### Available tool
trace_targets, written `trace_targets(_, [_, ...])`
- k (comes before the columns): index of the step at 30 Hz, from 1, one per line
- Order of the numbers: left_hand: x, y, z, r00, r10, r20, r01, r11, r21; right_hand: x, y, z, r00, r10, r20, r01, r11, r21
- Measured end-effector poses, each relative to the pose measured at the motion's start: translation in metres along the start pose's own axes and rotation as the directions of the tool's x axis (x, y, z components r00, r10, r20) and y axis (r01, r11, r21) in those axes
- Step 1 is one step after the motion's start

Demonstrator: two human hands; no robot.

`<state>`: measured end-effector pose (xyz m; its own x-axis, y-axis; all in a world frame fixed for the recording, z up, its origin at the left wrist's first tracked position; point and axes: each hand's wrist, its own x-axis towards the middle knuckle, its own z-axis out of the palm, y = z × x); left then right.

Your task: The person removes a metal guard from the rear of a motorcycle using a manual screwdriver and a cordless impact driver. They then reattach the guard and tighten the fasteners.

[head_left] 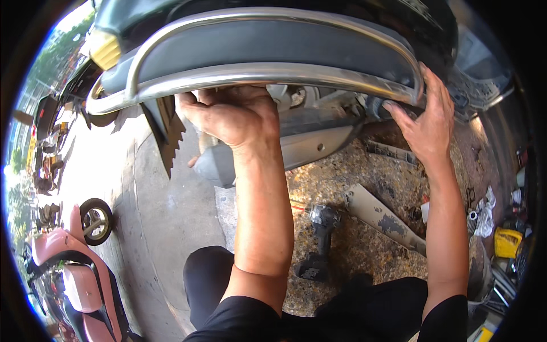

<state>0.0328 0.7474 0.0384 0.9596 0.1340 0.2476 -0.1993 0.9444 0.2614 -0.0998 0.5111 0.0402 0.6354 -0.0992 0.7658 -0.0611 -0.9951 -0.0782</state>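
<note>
A scooter's dark side (256, 48) fills the top of the view, with a shiny chrome guard rail (268, 74) curving along it. My left hand (242, 114) reaches palm up beneath the rail; its fingertips disappear behind it, so their grip is hidden. At the rail's right end, my right hand (430, 117) has its fingers against the bent tube and its thumb below. Under the rail runs a grey cover (307, 145) with a dark rounded end. A black toothed plate (165, 134) hangs to the left of my left hand.
On the stained floor lie a black cordless power tool (321, 242), a long scuffed beige panel (382, 218) and a slotted grey part (391, 152). A pink scooter (80, 279) stands at the left. Yellow clutter (507, 242) and assorted parts crowd the right edge.
</note>
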Motion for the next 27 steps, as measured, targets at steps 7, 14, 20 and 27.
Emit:
trace_targets(7, [0.048, 0.037, 0.014, 0.947, 0.264, -0.183, -0.255, 0.964, 0.075, 0.0, -0.012, 0.008, 0.994, 0.11, 0.015, -0.108, 0.991, -0.081])
trace_targets(14, [0.047, 0.025, 0.003, 0.899, 0.415, -0.139, -0.367, 0.888, 0.279, 0.01, -0.019, 0.001, 0.984, 0.155, 0.091, -0.155, 0.988, -0.012])
trace_targets(20, [0.036, 0.035, 0.006, 0.98, 0.071, -0.187, -0.081, 0.995, -0.049, 0.052, -0.102, -0.05, 0.956, -0.295, -0.004, 0.295, 0.955, 0.038])
trace_targets(27, [0.029, 0.052, 0.001, 0.993, -0.05, -0.107, 0.037, 0.992, -0.121, 0.141, -0.253, -0.022, 0.784, -0.613, -0.097, 0.611, 0.735, 0.293])
